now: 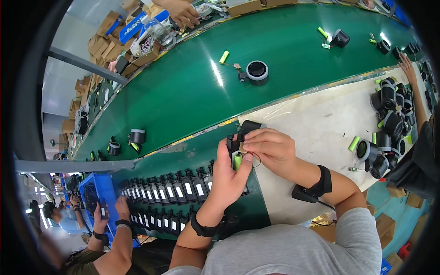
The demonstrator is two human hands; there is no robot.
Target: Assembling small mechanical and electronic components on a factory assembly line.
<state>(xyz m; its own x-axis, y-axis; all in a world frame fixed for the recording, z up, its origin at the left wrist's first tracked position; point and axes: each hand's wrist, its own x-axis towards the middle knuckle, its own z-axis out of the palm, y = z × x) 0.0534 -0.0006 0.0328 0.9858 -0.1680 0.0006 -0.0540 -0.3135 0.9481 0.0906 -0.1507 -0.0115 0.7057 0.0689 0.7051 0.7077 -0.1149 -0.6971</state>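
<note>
Both my hands are close together over the seam between the green mat and the pale work surface. My left hand grips a black plastic casing, with a light green battery cell lying against its thumb. My right hand pinches at a small tan piece beside the casing, and a thin dark wire loops below its fingers. Behind those fingers a black cylindrical unit shows in part. How the cylinder joins the casing is hidden by my fingers.
Left of me, rows of black casings with white labels lie on the green mat. A co-worker's hands are near the blue bin. Black cylinders with batteries pile up at right. A green conveyor carries more units.
</note>
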